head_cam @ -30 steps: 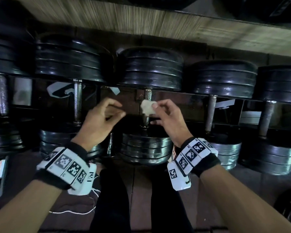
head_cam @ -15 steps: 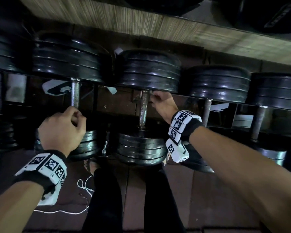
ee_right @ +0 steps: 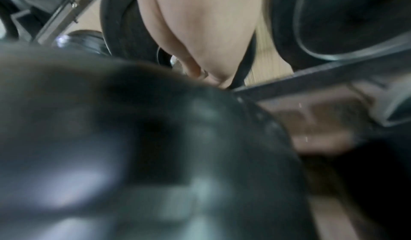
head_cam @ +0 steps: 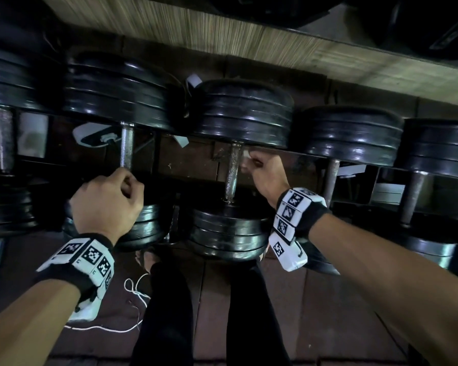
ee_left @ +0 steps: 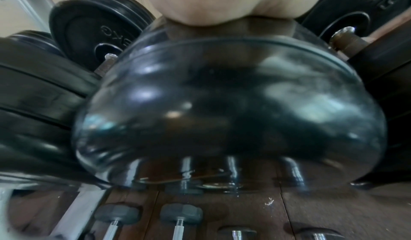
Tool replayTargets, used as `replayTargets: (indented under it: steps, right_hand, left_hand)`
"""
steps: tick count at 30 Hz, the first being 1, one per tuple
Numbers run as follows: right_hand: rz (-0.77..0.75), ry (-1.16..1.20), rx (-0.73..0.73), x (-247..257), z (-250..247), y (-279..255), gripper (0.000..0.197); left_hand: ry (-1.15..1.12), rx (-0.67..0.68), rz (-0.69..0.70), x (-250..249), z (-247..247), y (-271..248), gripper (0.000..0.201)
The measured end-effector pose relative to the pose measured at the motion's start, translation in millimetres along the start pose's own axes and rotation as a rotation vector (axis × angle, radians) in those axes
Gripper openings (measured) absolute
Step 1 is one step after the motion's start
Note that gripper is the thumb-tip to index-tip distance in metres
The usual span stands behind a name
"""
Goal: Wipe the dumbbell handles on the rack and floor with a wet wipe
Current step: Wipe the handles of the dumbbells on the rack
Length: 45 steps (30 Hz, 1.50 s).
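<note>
black dumbbell plates [head_cam: 238, 114], silver handle [head_cam: 232, 170], white wipe [head_cam: 246, 155], black-and-white checked wristbands [head_cam: 292, 212]

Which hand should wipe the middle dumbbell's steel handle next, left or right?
Right. The right hand pinches the white wet wipe right beside the middle dumbbell's steel handle. The left hand is wrapped around the neighbouring dumbbell's steel handle and carries no wipe.

White cord [head_cam: 132, 299] lies on brown floor [head_cam: 315, 313].
</note>
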State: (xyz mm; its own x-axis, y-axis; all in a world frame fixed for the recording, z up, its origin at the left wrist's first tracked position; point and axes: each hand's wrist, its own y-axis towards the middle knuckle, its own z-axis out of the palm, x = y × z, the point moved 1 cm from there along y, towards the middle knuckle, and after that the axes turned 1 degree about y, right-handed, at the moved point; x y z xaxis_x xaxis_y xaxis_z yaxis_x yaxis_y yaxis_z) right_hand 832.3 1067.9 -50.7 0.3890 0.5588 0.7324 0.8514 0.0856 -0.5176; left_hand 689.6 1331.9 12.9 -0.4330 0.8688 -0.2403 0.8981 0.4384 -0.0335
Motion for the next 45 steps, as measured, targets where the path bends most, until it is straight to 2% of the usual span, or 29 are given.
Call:
replayTargets:
  steps: [3,7,11,14,18,23,26,31,37,45]
  right_hand:
    - [0.011,0.004,0.028,-1,-4,-3,0.011]
    - [-0.108,-0.108,-0.039,17,5,7,0.042]
    - [0.003,-0.074,0.026,-6,2,-2,0.019]
    - [0.027,-0.051,0.057,-10,-2,-6,0.023]
    - [-0.056,-0.065,-0.013,6,5,4,0.016]
    - [0.064,-0.02,0.028,-20,6,-5,0.018]
    - [0.042,-0.034,0.042,-25,5,-10,0.017]
    - [-0.028,-0.074,0.007,-4,13,2,0.014]
    - [0.01,-0.036,0.094,-24,-2,-23,0.009]
    - [0.049,-0.107,0.104,-21,16,-7,0.017]
  left_hand:
    - [0.016,0.011,0.001,2,3,1,0.024]
    - [0.042,0.025,0.004,5,5,1,0.025]
    - [0.04,0.026,-0.001,3,4,1,0.024]
    - [0.04,0.019,0.001,3,3,2,0.024]
    - [0.042,0.004,0.002,3,3,1,0.023]
    - [0.032,0.004,-0.017,3,6,1,0.025]
    - [0.032,0.007,-0.03,3,4,1,0.025]
    - [0.036,-0.006,-0.033,3,5,0,0.025]
    - [0.042,0.007,-0.017,8,10,1,0.03]
    - [0.04,0.012,-0.035,6,9,0,0.027]
